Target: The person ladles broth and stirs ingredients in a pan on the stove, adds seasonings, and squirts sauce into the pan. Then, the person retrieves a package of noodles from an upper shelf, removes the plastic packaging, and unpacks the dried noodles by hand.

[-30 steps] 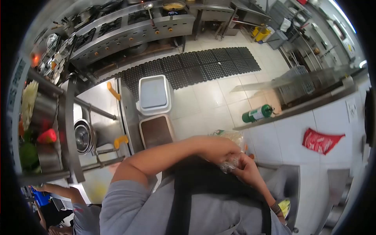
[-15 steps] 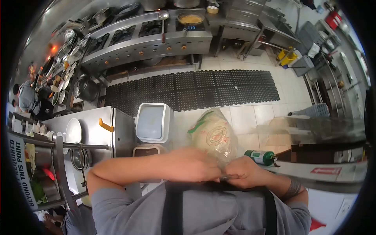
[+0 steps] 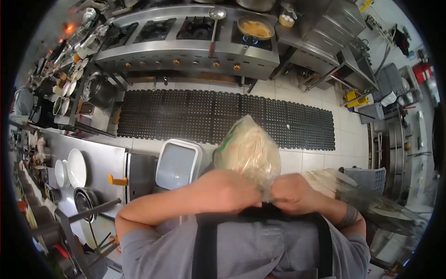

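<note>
A clear plastic bag [image 3: 248, 151] filled with something pale hangs in front of my chest, its gathered end towards me. Green shows along its left edge, and faint red print marks its face. My left hand [image 3: 230, 191] is closed on the gathered plastic from the left, its fingertips partly hidden. From the right, my right hand [image 3: 295, 191] pinches the same gathered part, close beside the left. What the bag holds is too blurred to name.
Ahead, a steel stove [image 3: 181, 51] carries a pan [image 3: 256, 28] over a lit flame and a long-handled ladle [image 3: 217, 15]. A black rubber mat [image 3: 186, 116] covers the floor. A white-rimmed bin [image 3: 178, 163] stands front left, near a steel counter [image 3: 109, 158] with white plates [image 3: 77, 167].
My view has shifted and turned a little. The bag's round red print has turned from plain view. My hands have moved slightly apart, both still on the bag's gathered end.
</note>
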### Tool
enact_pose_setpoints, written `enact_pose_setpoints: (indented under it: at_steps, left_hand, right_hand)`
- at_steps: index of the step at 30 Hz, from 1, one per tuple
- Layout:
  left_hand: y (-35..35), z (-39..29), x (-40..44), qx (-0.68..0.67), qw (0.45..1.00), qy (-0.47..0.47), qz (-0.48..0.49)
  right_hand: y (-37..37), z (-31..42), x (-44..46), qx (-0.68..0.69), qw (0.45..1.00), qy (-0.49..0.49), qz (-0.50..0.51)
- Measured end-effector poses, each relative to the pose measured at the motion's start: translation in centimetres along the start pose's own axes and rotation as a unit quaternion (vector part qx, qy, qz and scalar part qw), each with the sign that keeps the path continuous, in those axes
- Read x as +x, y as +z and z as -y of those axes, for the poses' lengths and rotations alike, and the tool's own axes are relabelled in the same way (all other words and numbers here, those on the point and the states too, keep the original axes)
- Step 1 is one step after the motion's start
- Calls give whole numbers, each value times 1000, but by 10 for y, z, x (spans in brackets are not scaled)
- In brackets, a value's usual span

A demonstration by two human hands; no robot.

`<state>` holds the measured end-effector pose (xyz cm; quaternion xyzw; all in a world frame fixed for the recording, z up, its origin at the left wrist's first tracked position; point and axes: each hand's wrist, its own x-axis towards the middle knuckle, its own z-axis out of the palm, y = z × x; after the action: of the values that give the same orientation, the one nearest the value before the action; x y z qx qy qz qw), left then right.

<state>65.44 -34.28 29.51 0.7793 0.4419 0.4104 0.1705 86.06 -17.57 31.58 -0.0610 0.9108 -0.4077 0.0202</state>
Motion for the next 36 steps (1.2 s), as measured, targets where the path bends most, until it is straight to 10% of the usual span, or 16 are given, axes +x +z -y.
enact_pose_setpoints:
  at_steps: [3, 9, 15, 22, 36]
  left_hand:
    - [-35, 53, 18, 2, 998, -57, -33]
    - [-69, 165, 26, -119, 928, -331, -125]
    - [-100, 225, 4, -98, 896, -414, -128]
    - [-184, 186, 66, 179, 909, -354, -127]
    - [-231, 207, -23, 299, 700, -402, -509]
  right_hand:
    - [-26, -33, 51, -84, 995, 31, -48]
    - [-56, -124, 170, 169, 959, 195, -119]
    - [-87, -183, 282, 165, 965, 169, 118]
    - [-196, -206, 399, 155, 893, -265, 329]
    - [-147, -168, 605, 265, 841, -265, 390]
